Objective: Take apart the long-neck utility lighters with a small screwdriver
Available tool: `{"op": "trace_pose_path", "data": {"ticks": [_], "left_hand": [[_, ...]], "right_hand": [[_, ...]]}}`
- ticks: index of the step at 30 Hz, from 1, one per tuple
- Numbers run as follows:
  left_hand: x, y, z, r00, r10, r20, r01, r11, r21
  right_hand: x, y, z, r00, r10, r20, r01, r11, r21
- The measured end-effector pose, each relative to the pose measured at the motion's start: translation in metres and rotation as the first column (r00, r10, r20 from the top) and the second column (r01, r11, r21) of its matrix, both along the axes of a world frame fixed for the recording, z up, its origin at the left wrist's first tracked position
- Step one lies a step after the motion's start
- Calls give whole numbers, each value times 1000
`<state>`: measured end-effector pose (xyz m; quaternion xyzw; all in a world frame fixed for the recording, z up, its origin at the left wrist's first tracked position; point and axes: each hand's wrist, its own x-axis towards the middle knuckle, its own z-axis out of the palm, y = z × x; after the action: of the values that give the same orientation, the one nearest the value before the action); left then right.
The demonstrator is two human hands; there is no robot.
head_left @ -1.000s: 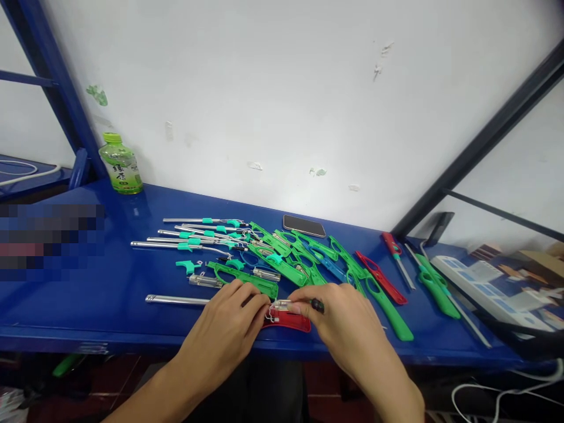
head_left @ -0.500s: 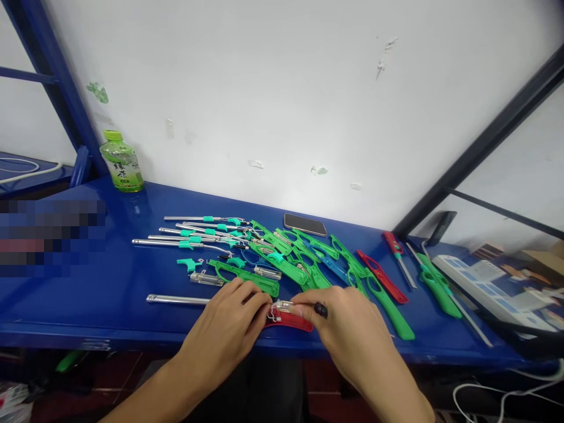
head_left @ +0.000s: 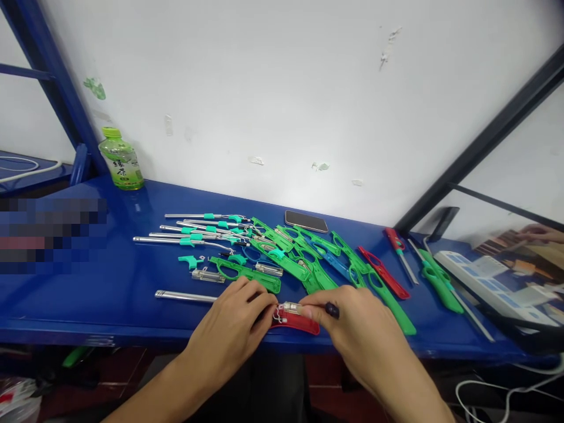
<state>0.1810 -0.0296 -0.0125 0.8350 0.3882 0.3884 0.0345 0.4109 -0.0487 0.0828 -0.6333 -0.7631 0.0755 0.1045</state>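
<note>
Near the table's front edge, my left hand (head_left: 240, 314) is closed over the left part of a red lighter shell half (head_left: 304, 324). A silver metal tube (head_left: 185, 296) sticks out to the left from under that hand. My right hand (head_left: 356, 314) pinches a small clear fuel tank (head_left: 292, 308) just above the shell. A dark tool end (head_left: 332, 310) pokes out between its fingers; the rest of the tool is hidden. White wire (head_left: 278, 316) lies in the shell between both hands. Just behind are a green shell half (head_left: 247, 274) and another clear fuel tank (head_left: 208, 275).
Several metal tubes with teal triggers (head_left: 194, 241) lie at the left. A pile of green shell halves (head_left: 319, 273), a phone (head_left: 306, 221) and a red shell half (head_left: 383, 271) are behind. Assembled lighters (head_left: 443, 285) lie right, a bottle (head_left: 121, 161) left. Another person's hand (head_left: 541, 233) shows far right.
Both my hands, the red shell half, the metal tube and the fuel tank have shifted slightly to the right. Another person's hand has come into view at the far right.
</note>
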Motion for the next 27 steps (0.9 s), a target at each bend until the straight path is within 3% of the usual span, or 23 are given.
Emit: {"op": "trace_pose_path", "data": {"ticks": [5,8,14,20,27], "left_hand": [[-5,4,-2,999,30,45,-31,999,38],[-5,4,-5,998,30,57,-34,997,75],[-4,-3,0,993,62,98,-74,990,124],[-14,-3,25,974,27,224,14,983,-180],[-34,9,36,980,-13,199,56,975,-216]], "right_hand": [[65,-12,1,982,-143,-120,162,971,175],[79,-18,8,964,-164,-211,212,948,235],[22,0,12,952,20,-305,3,997,73],[-21,25,-1,904,107,-414,-90,994,60],[-31,34,-11,868,160,-470,-139,987,79]]}}
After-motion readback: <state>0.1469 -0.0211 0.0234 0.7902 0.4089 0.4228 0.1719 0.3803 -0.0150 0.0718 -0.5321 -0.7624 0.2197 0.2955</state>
